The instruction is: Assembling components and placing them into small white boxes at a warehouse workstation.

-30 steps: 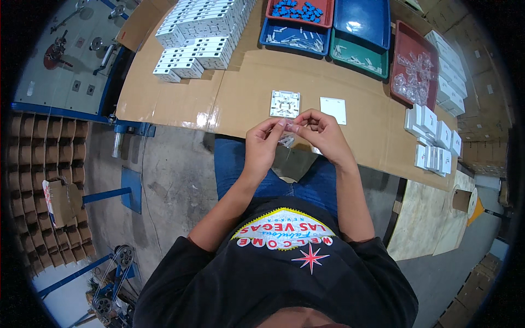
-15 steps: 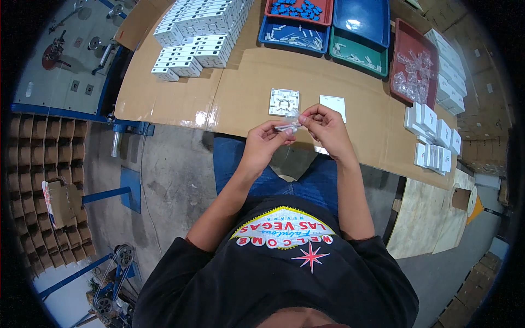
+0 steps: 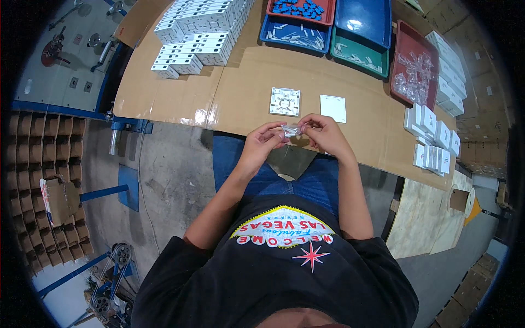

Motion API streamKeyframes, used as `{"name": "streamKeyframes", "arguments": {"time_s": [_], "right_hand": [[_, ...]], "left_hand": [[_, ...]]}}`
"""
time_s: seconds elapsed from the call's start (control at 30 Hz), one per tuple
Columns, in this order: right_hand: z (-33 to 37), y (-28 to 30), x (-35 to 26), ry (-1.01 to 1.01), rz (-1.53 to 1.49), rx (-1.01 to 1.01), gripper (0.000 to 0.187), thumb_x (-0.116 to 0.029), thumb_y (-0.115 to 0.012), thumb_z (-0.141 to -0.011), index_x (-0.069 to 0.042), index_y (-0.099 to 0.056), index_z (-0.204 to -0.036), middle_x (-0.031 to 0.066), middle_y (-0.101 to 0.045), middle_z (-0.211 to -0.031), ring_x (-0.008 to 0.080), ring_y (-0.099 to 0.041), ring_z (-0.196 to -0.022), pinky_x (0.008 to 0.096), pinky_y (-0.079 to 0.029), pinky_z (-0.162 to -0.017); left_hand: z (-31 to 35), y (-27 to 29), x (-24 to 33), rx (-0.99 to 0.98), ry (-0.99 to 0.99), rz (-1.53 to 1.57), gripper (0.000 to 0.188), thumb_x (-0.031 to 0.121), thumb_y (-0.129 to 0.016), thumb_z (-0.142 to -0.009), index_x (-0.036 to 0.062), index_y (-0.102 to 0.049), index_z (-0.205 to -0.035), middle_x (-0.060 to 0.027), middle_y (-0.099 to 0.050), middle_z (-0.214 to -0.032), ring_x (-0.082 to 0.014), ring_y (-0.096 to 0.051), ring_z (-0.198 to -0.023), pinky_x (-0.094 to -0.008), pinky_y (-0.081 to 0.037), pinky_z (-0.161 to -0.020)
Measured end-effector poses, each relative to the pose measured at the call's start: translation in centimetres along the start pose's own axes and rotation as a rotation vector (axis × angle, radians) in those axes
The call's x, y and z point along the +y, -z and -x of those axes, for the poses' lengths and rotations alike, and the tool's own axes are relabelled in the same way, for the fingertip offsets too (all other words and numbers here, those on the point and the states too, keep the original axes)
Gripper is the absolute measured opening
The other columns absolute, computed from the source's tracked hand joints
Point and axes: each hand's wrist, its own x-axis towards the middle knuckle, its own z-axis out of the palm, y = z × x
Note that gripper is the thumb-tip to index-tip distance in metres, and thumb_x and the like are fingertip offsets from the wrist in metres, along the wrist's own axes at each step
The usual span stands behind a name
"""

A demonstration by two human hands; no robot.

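Between my two hands, close above the front edge of the table, is a small clear plastic bag [image 3: 291,130] with whitish pieces in it. My left hand [image 3: 261,145] pinches its left end between thumb and fingers. The right end is pinched by my right hand [image 3: 327,136], whose fingers are curled. Just beyond the bag lies a white square switch-like frame [image 3: 285,102] with its moulded inner side up. A plain white square plate [image 3: 333,108] lies flat to the right of it, past my right hand.
Cardboard covers the table [image 3: 180,104]. White units [image 3: 199,46] are stacked at the far left. Far off stand a red tray [image 3: 328,19] of blue parts, blue [image 3: 268,39] and green [image 3: 383,70] trays of small white parts, and a red tray [image 3: 399,98] of clear bags. White boxes [image 3: 442,134] stand right.
The bag has come down slightly and now lies stretched between my hands. My right hand has shifted a little lower, uncovering more of the white plate.
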Motion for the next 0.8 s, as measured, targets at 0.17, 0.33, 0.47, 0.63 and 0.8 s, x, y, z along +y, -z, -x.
{"name": "streamKeyframes", "arguments": {"time_s": [0.17, 0.33, 0.47, 0.63, 0.8], "right_hand": [[-1.0, -1.0, 1.4, -0.005, 0.061, 0.007, 0.018, -0.003, -0.061, -0.095, 0.0, -0.071, -0.11, 0.0036, -0.07, -0.084, 0.0076, -0.063, -0.068, 0.0246, -0.05, -0.056], [-2.4, -1.4, 2.4, 0.126, 0.041, 0.056, 0.023, -0.006, -0.069, -0.09, -0.002, -0.073, -0.112, 0.0045, -0.071, -0.088, 0.0069, -0.063, -0.071, 0.0253, -0.051, -0.061], [-2.7, -1.3, 1.3, 0.159, 0.25, 0.087, 0.024, -0.004, -0.067, -0.094, -0.005, -0.073, -0.117, 0.0005, -0.07, -0.088, 0.0029, -0.054, -0.065, 0.0229, -0.045, -0.057], [-4.6, -1.6, 2.1, 0.307, 0.445, 0.277, 0.021, -0.013, -0.074, -0.092, -0.006, -0.076, -0.111, 0.0054, -0.069, -0.084, 0.012, -0.056, -0.062, 0.0294, -0.047, -0.06], [-5.5, -2.4, 2.4, 0.373, 0.59, 0.396, 0.016, -0.018, -0.074, -0.091, -0.009, -0.076, -0.105, 0.0073, -0.069, -0.094, 0.0248, -0.065, -0.075, 0.0383, -0.052, -0.068]], "left_hand": [[-1.1, 1.7, -3.0, 0.039, -0.127, -0.18, 0.045, 0.001, -0.07, -0.095, 0.0016, -0.059, -0.139, -0.0099, -0.07, -0.113, -0.0139, -0.069, -0.099, -0.026, -0.055, -0.09], [-3.3, 2.5, -2.8, 0.071, -0.252, -0.291, 0.04, 0.001, -0.071, -0.095, 0.0025, -0.064, -0.134, -0.0064, -0.071, -0.107, -0.0101, -0.067, -0.092, -0.0226, -0.054, -0.084], [-5.3, 2.5, -0.7, 0.131, -0.383, -0.534, 0.027, 0.005, -0.073, -0.094, 0.0019, -0.072, -0.12, -0.0052, -0.073, -0.095, -0.0086, -0.066, -0.084, -0.0237, -0.054, -0.075], [-8.1, 3.2, 0.5, 0.164, -0.571, -0.83, 0.022, 0.011, -0.076, -0.091, 0.0052, -0.077, -0.112, -0.01, -0.074, -0.092, -0.016, -0.068, -0.082, -0.03, -0.054, -0.075], [-9.9, 3.4, 0.4, 0.212, -0.776, -1.037, 0.022, 0.015, -0.079, -0.085, 0.0078, -0.078, -0.106, -0.0076, -0.074, -0.093, -0.0257, -0.065, -0.085, -0.0386, -0.05, -0.079]]}}
